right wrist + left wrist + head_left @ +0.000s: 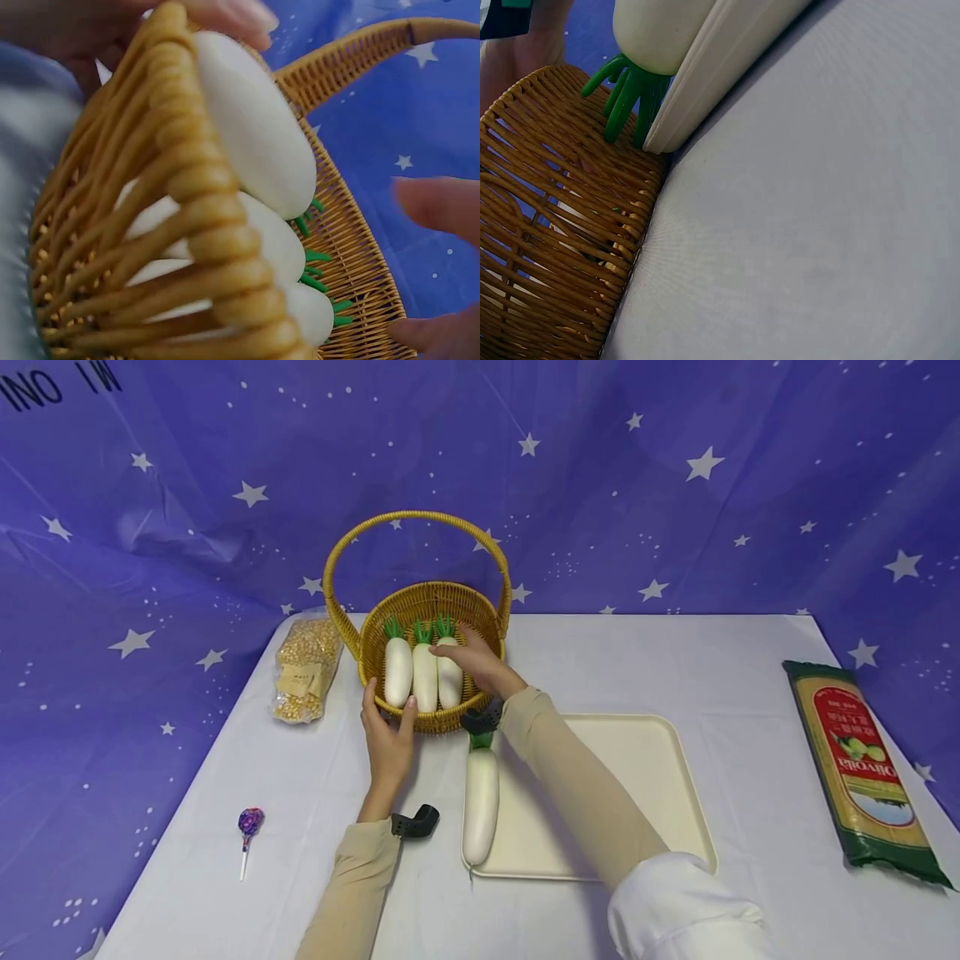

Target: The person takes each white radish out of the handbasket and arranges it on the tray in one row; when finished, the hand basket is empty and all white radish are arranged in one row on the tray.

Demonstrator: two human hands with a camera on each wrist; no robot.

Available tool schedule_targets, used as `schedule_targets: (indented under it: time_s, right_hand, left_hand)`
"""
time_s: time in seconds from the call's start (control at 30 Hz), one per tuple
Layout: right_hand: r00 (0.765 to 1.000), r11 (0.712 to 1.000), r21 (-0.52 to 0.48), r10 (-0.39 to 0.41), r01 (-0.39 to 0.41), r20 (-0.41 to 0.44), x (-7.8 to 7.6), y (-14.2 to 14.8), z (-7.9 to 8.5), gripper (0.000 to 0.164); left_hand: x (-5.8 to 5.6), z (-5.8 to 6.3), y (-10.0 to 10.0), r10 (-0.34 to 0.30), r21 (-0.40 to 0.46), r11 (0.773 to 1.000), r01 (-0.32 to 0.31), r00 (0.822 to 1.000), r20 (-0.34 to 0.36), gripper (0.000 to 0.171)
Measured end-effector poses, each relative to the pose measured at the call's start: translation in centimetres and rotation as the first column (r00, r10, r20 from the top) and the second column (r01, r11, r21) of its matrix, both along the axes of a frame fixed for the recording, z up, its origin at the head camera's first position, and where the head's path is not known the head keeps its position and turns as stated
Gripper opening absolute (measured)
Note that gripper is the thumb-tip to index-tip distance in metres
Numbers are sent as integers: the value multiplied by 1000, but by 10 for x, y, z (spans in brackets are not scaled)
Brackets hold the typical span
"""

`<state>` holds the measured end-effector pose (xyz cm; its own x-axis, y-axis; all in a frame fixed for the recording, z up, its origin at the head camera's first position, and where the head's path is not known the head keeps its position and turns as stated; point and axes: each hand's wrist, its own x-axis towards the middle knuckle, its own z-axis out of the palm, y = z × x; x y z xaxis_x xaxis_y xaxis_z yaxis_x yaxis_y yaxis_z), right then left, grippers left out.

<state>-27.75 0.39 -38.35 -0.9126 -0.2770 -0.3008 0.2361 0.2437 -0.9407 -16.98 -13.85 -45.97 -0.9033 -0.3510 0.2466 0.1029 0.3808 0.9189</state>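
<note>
Three white radishes with green tops lie side by side in a wicker basket (431, 722): a left radish (398, 672), a middle radish (425, 681) and a right radish (450, 681). My left hand (388, 747) grips the basket's front left rim, thumb over the edge and fingers along the outside. Above the right radish, my right hand (480, 660) reaches in with thumb and fingers spread apart; the right wrist view shows its fingertips (431, 202) near the green tops. Another white radish (482, 806) lies along the left edge of a cream tray (637, 777).
A bag of corn kernels (306, 668) stands left of the basket. Nearer the front left lies a lollipop (250, 827). At the far right is a long green and red packet (862, 760). A starry blue cloth (637, 527) hangs behind the white table.
</note>
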Motion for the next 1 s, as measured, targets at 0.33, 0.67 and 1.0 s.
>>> schedule_targets:
  time_s: [0.33,0.67,1.0]
  right_hand:
    - [982,874,467,180,-133,-58,11,-11,0,98]
    - [963,849,511,231,-132,-135,9,-11,-3,85]
    - [955,939,263,264,-221,-139,4,-6,-5,65]
  left_hand:
    - [0,-1,1,6,-13,1000,-6,1000,11,70]
    - [0,-1,-1,8,-3,1000,-8,1000,7,70]
    - [0,-1,0,10,0,1000,-10,1000,-6,71]
